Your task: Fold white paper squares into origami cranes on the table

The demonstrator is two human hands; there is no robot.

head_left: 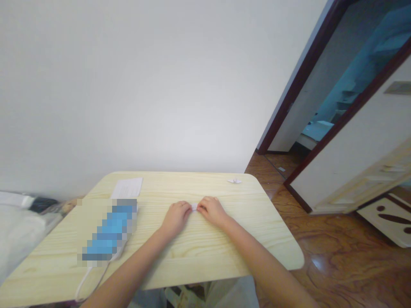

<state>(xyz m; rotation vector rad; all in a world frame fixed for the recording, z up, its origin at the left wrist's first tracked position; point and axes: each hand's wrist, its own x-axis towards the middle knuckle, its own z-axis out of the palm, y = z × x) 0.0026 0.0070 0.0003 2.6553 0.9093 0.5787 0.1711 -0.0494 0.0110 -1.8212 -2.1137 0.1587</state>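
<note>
My left hand and my right hand rest close together on the middle of a light wooden table. Both have their fingers curled and pinch a small piece of white folded paper between them. Only a sliver of the paper shows between the fingertips. A small white folded paper figure lies near the table's far right corner, apart from my hands.
A white paper sheet lies at the table's far left. A blurred blue object with a white cable lies left of my hands. The wall stands behind the table. Right of it are wooden floor and an open doorway.
</note>
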